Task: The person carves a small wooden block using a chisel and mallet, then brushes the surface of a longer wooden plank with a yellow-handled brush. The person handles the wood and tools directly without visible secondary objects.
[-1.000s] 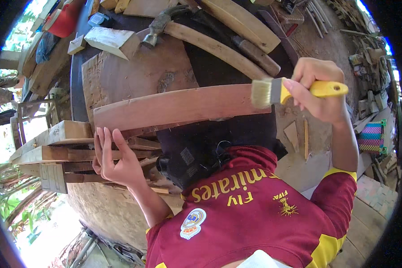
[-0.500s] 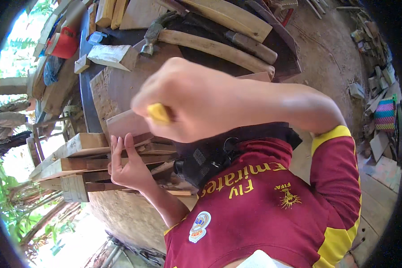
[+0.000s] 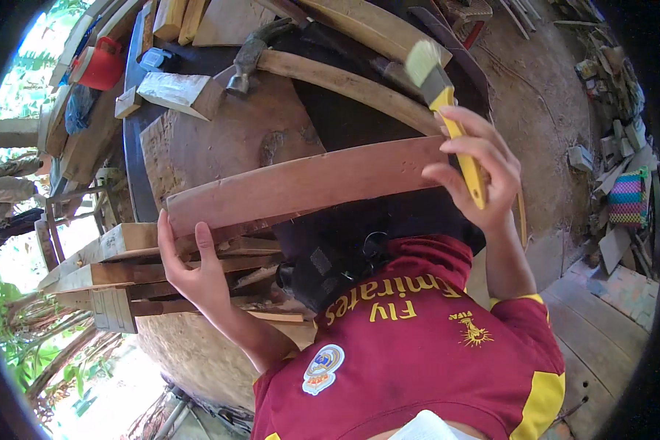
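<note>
A reddish-brown wooden plank (image 3: 301,180), slightly curved along its long edge, lies crosswise before me. At its left end my left hand (image 3: 198,268) grips it, thumb on the near edge and fingers round the end. My right hand (image 3: 488,161) holds a paintbrush (image 3: 446,103) with a yellow handle, dark ferrule and pale bristles, tilted with the bristles up and away from me. That hand is at the plank's right end; whether its fingers also touch the wood I cannot tell.
Beyond the plank, a claw hammer (image 3: 330,77) lies on the dark tabletop beside a whitish wood block (image 3: 176,92). Stacked wooden pieces (image 3: 125,253) jut out at the left. A red jug (image 3: 99,64) stands far left, and a colourful woven bag (image 3: 628,198) is at the right.
My right hand has swung from over the plank's left part to its right end, uncovering the plank. The brush now points bristles up. My left hand stays at the left end.
</note>
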